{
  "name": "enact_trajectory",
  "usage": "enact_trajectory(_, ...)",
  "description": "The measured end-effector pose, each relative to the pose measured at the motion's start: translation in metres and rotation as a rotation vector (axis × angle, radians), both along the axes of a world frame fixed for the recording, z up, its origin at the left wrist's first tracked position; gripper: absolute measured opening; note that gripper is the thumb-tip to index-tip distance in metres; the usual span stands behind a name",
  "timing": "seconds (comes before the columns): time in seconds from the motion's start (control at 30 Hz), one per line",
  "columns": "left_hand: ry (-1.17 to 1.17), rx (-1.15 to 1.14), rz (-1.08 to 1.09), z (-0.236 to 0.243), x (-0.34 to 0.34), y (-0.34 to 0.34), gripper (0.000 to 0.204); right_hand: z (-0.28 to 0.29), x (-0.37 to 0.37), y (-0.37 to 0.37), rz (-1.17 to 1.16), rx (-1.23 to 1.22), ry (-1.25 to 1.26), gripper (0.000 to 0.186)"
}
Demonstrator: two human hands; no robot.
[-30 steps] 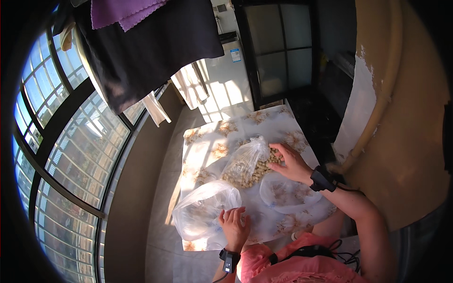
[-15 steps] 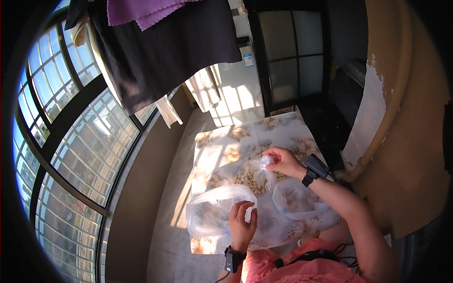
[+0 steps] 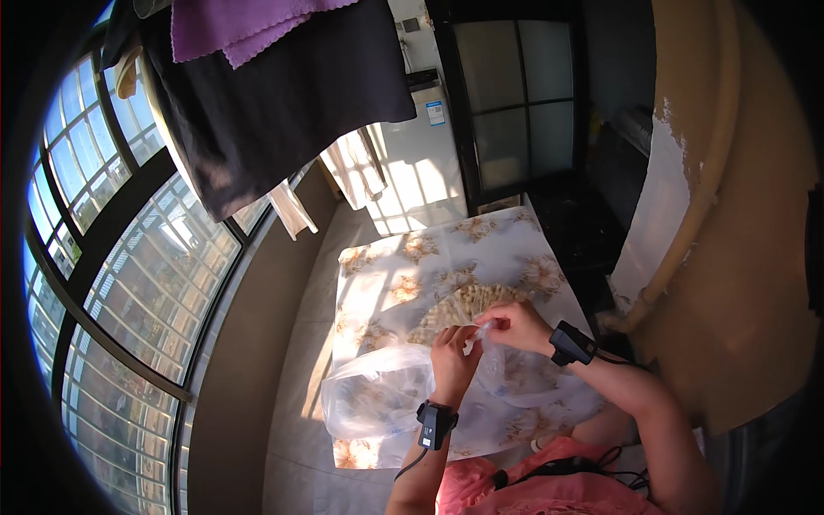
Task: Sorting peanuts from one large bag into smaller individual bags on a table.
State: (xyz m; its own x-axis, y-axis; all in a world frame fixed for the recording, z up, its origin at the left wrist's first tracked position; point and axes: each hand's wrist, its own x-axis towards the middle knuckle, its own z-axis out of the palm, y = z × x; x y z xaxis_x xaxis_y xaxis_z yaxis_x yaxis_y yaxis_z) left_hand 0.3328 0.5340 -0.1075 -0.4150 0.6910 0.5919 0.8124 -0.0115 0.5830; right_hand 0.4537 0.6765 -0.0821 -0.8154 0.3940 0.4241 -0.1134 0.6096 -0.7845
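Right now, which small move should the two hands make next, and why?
Probably gently tease the bunched plastic apart: the left hand and right hand meet at it, and the peanuts lie just beyond. Whether it is knotted, I cannot tell.

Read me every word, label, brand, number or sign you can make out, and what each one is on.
No text is legible.
Blue-and-white label on the pale appliance: too small to read.
Small white label on the black device at the left wrist: too small to read.
Plastic bags: no wording can be made out.
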Motion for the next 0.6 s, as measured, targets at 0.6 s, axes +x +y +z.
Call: enact_trajectory(0.6, -0.207, 0.053, 0.071, -0.004, 0.010, -0.026, 0.011, -0.001, -0.004, 0.002, -0.206, 0.227, -0.142, 0.014)
